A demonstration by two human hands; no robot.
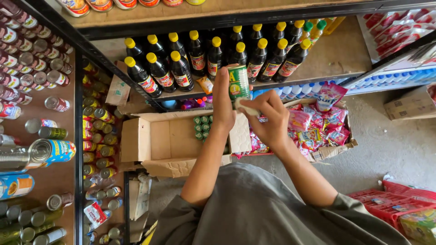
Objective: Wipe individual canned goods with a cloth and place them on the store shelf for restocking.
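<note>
Holding a small green can (239, 82) upright in front of a shop shelf, the left hand (222, 102) has its grip closed around the can's left side, fingers pointing up along the label. The right hand (269, 119) meets it from the other side, its grip pinched shut on a small pale cloth or paper (247, 107) pressed against the can's lower end, touching the can just below the left hand's hold.

Directly beyond the grip, a row of dark bottles with yellow caps (181, 68) stands on the shelf (336, 56); the raised can overlaps them in the head view. Beneath both wrists sits an open cardboard box (170, 140), mostly bare inside, with a cluster of small green cans (203, 128) packed in its far corner, just below the left wrist. To the right of the right hand, another carton holds bright pink and red sachets (318, 124). Well apart on the left of the grip, shelves carry rows of tinned goods (27, 68) lying and standing in lines. Red plastic baskets (390, 206) rest on the concrete floor (395, 145) near the right elbow.
</note>
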